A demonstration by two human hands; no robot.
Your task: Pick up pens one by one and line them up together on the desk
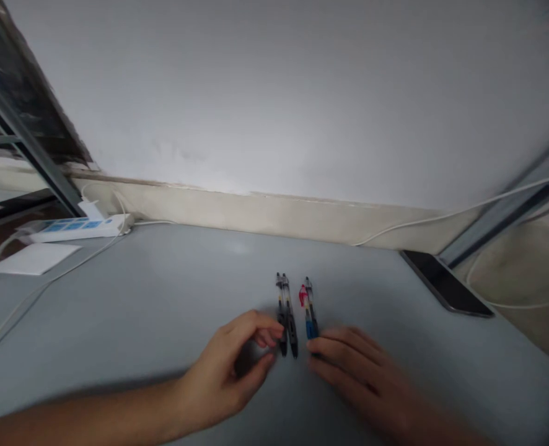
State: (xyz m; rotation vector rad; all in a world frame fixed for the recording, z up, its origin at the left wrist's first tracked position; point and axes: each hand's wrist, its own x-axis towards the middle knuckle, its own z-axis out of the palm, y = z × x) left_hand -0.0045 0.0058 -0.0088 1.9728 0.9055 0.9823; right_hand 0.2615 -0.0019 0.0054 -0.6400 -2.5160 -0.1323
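Note:
Two pens with black grips, a left one (pixel 282 322) and a right one (pixel 290 325), lie side by side on the grey table (pixel 163 310), clips away from me. Just right of them lie a pen with a red clip and blue grip (pixel 308 319) and a clear-barrelled pen with a dark grip (pixel 312 303), close together. My left hand (pixel 232 359) is curved with thumb and fingers apart; its fingertips are at the left black pen. My right hand (pixel 358 365), slightly blurred, has thumb and forefinger closed around the blue-gripped pen's near end, hiding both tips on that side.
A dark phone (pixel 442 282) lies at the table's right edge. At the back left are a white power strip (pixel 83 228) and a white sheet (pixel 35 259), with a cable (pixel 54 280) running forward. The wall (pixel 274 111) stands behind the table.

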